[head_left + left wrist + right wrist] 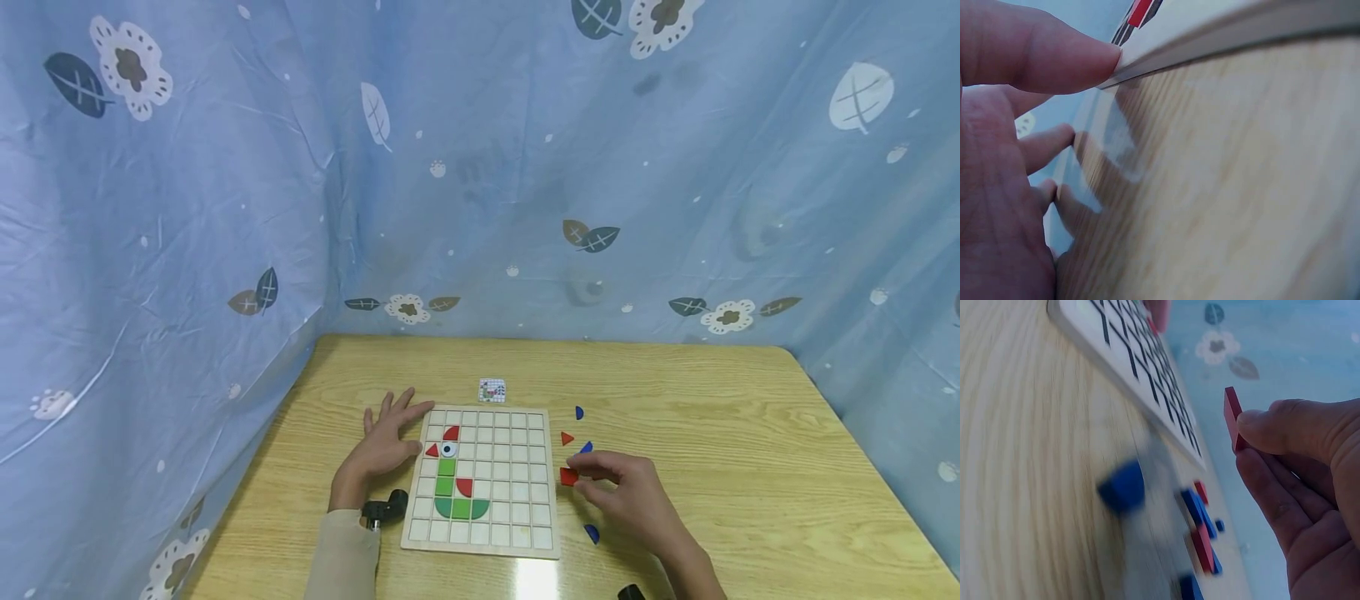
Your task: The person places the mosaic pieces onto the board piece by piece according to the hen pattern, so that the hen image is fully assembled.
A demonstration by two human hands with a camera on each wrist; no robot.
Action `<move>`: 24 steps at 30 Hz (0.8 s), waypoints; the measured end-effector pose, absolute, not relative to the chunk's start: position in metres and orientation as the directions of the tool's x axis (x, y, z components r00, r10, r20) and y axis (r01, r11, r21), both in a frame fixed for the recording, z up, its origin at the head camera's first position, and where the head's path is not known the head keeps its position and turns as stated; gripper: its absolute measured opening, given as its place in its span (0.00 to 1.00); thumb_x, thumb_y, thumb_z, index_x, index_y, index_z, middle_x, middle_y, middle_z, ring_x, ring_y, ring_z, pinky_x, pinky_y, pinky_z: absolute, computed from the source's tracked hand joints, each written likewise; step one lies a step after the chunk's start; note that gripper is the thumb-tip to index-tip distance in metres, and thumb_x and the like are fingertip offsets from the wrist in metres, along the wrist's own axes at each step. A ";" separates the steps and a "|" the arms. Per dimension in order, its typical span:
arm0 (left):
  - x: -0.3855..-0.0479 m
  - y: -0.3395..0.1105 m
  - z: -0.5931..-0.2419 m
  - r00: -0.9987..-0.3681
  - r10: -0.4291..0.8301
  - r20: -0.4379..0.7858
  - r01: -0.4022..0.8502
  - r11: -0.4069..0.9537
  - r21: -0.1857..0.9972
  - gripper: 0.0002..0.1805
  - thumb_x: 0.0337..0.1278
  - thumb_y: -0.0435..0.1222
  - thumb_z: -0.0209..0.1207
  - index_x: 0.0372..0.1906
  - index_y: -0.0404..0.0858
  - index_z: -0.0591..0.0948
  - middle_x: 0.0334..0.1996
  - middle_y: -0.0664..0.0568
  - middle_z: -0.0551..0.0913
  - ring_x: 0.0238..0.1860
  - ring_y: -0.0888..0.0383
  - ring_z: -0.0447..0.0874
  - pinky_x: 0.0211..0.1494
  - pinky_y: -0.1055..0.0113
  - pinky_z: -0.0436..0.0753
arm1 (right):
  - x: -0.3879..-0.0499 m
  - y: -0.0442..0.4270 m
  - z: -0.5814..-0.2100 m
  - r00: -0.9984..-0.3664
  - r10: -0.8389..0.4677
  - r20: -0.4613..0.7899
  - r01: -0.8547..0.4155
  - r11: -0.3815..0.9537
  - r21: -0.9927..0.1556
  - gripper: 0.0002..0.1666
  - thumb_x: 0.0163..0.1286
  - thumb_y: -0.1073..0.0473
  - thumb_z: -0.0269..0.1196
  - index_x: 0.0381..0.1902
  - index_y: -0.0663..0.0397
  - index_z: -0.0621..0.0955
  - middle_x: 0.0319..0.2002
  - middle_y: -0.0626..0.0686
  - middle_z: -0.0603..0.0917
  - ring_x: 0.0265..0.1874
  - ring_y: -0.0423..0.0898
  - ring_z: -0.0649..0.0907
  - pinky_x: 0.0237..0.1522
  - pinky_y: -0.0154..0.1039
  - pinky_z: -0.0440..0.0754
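Between thumb and fingers, my right hand (630,497) (1310,469) pinches a flat red piece (569,476) (1232,419), just off the right edge of the gridded board (517,552) (1122,378). On the board's left part lie a white eye disc (448,449), a red triangle (432,451), red quarter-rounds (451,433) (464,487), green squares (447,467) and green curved pieces (480,508). My left hand (384,446) (997,156) is at the board's left side, fingers spread, thumb at the edge and index finger by the top corner.
Right of the board lie a red triangle (566,437) and blue pieces (580,412) (587,447) (592,533); the right wrist view shows several loose red and blue pieces. A small picture card (492,390) lies behind the board. Blue patterned cloth (510,183) hangs beyond the table.
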State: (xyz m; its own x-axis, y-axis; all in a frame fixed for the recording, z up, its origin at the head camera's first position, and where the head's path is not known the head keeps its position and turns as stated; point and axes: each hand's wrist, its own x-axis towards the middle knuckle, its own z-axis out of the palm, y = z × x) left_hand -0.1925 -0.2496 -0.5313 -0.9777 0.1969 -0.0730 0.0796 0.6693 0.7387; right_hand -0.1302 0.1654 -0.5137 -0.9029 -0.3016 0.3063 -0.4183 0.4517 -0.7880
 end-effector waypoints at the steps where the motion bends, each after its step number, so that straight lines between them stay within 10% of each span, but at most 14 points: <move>1: -0.193 -0.250 -0.531 -0.978 0.196 -0.072 0.080 0.669 0.739 0.42 0.59 0.28 0.63 0.82 0.46 0.75 0.90 0.39 0.49 0.90 0.33 0.26 0.82 0.28 0.18 | -0.131 0.161 -0.514 -0.904 -0.306 0.299 -0.414 0.450 -0.791 0.17 0.62 0.74 0.77 0.48 0.56 0.93 0.43 0.45 0.95 0.42 0.37 0.93 0.47 0.40 0.93; 24: -0.192 -0.249 -0.529 -0.977 0.199 -0.072 0.079 0.658 0.749 0.42 0.59 0.28 0.63 0.82 0.46 0.74 0.91 0.39 0.49 0.90 0.33 0.27 0.83 0.29 0.18 | -0.140 0.084 -0.526 -0.863 -0.472 0.178 -0.382 0.380 -0.843 0.15 0.68 0.68 0.75 0.51 0.51 0.93 0.50 0.47 0.95 0.49 0.41 0.93 0.55 0.36 0.91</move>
